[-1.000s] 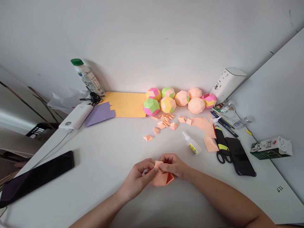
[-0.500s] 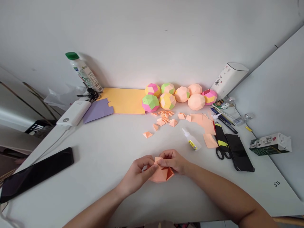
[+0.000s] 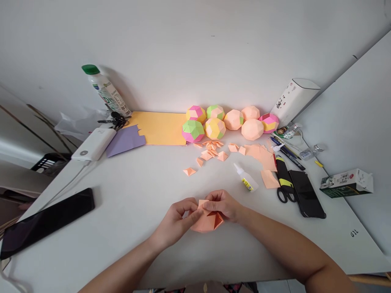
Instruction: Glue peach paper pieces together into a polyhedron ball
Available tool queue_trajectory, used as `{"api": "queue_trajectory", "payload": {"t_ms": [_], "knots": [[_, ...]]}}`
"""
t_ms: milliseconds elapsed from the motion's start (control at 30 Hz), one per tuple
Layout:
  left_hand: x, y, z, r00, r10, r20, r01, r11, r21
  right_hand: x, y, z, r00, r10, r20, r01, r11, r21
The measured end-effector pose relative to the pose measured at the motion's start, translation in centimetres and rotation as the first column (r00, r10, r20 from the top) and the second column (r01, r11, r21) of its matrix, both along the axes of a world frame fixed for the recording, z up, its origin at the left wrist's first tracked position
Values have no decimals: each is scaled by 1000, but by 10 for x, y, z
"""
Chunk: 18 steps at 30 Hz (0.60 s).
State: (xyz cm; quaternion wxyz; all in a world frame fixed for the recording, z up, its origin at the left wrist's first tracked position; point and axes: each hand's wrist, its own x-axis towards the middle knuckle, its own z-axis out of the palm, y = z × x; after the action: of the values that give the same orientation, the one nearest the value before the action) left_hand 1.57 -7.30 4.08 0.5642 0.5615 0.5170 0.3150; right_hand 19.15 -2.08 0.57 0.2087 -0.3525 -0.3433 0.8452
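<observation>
Between my hands is a partly formed peach paper ball [image 3: 205,224], with an open fold on its right side. My left hand [image 3: 179,219] closes on its left edge, thumb on top. Thumb and fingers of my right hand [image 3: 224,205] pinch its upper right part, where a small square flap stands up. The fingertips behind the paper are hidden. Beyond my hands lies a glue bottle [image 3: 247,179] on its side. Folded peach paper pieces [image 3: 210,150] are scattered further back, in front of several finished paper balls [image 3: 215,128] in peach, yellow, green and pink.
Scissors [image 3: 286,183], a black phone [image 3: 307,193] and pens [image 3: 287,152] lie at right, near a carton [image 3: 346,183]. Yellow card [image 3: 163,128], purple paper [image 3: 126,140], a power bank [image 3: 94,143], a bottle [image 3: 106,91] and another phone [image 3: 49,223] are on the left.
My hands keep nearly the same grip on the peach paper ball. The whole view has shifted slightly, with things appearing a little higher.
</observation>
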Motion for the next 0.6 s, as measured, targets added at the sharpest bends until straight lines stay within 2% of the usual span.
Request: {"api": "queue_trajectory", "payload": {"t_ms": [600], "knots": [[1, -1, -1, 999, 42, 19, -43, 999, 6, 0, -1, 2, 999, 41, -28, -40, 998, 57]]}}
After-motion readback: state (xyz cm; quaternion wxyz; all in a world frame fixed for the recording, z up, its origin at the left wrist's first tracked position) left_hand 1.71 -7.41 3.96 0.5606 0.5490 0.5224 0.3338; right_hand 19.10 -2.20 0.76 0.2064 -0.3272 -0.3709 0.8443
